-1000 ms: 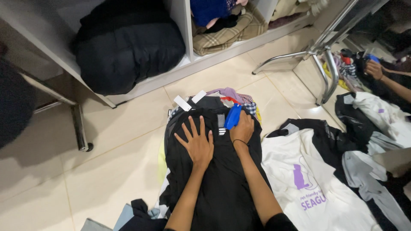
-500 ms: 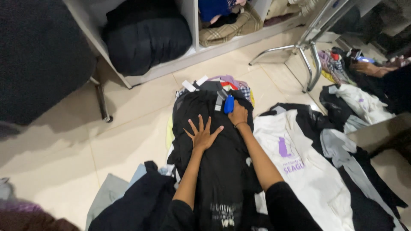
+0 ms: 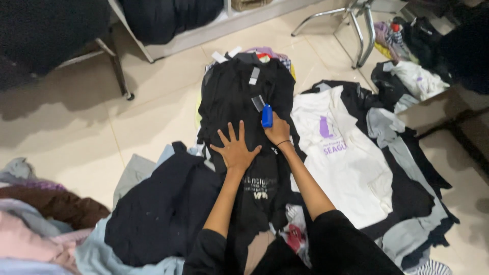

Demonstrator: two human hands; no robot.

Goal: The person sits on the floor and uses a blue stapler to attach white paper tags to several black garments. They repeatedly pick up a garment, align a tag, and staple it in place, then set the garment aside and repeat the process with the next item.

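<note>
Both hands have slid down the black shirt [image 3: 244, 102] on the floor [image 3: 153, 112] pile. Left hand [image 3: 236, 149] lies flat, released, fingers spread; right hand [image 3: 278, 130] is clenched around a blue tool [image 3: 266, 115] beside a white shirt [image 3: 336, 153].

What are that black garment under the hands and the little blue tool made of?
The black garment looks like soft matte knit fabric, probably cotton: it wrinkles and lies flat. The blue tool in the right hand appears to be smooth, slightly glossy plastic, judging by its even bright colour.
</note>
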